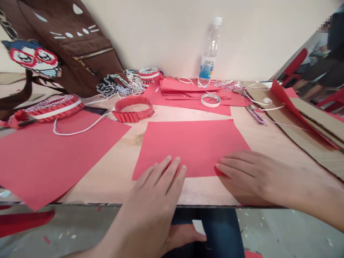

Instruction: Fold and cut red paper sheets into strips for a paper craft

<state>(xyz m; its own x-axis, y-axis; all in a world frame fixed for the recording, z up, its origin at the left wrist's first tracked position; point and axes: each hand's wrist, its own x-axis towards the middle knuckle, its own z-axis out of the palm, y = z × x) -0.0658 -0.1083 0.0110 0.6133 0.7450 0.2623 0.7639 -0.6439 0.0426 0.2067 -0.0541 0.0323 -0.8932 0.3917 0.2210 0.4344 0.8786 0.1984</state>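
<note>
A rectangular sheet of red paper (188,148) lies flat on the light wooden tabletop (113,190), close to the front edge. My left hand (158,182) rests on the sheet's lower edge, fingers spread. My right hand (249,173) lies at the lower right corner, its fingertips on the paper. Neither hand grips anything. A larger red sheet (53,154) lies to the left, and a pleated red paper band (133,109) stands beyond the hands.
Further back are stacked red sheets (188,89), a white tape roll (211,100), a plastic water bottle (209,53) and red-and-white twine (227,85). A purple utility knife (255,115) and corrugated cardboard (317,132) lie right. A brown backpack (80,46) leans left. A seated person (319,68) is far right.
</note>
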